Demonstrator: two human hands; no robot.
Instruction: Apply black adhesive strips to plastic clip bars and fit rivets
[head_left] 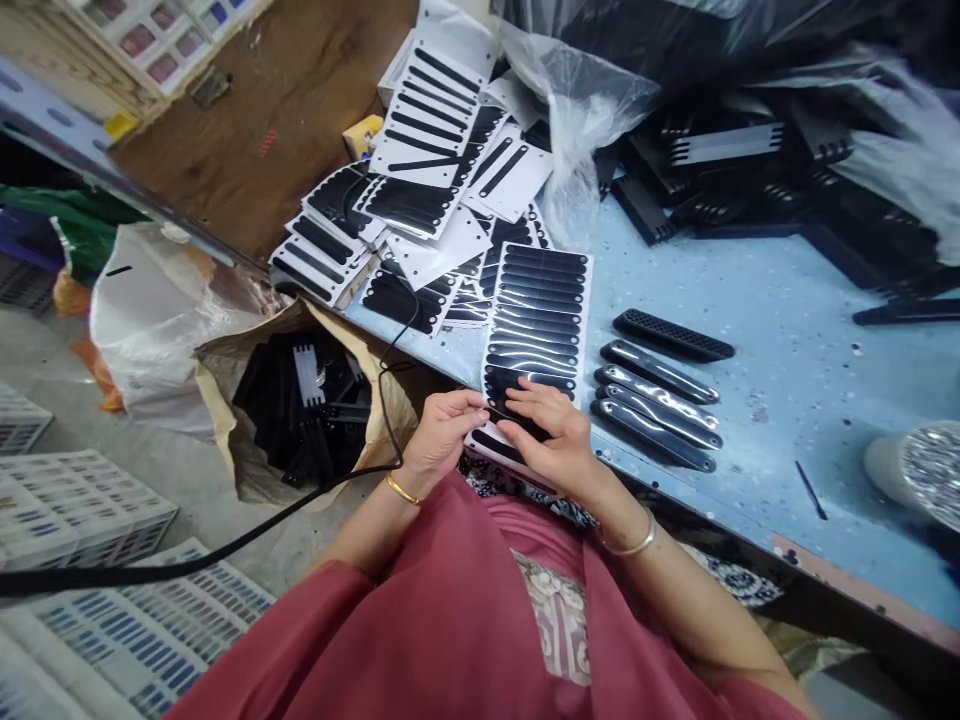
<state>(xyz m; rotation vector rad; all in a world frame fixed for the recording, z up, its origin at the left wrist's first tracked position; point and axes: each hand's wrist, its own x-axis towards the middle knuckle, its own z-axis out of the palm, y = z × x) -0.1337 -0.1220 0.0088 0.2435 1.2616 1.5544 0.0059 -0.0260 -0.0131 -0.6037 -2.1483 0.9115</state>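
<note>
Small factory assembly workshop: speckled blue workbench (795, 330) piled with die-cut sticker sheets (420, 190) and black plastic grille parts (664, 385), sack of black scrap (300, 400), stacked plastic crates (67, 500) on concrete floor.

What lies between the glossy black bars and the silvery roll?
Head view: bare speckled blue table with one thin black sliver lying on it, between the glossy black bars and the silvery roll.
</note>
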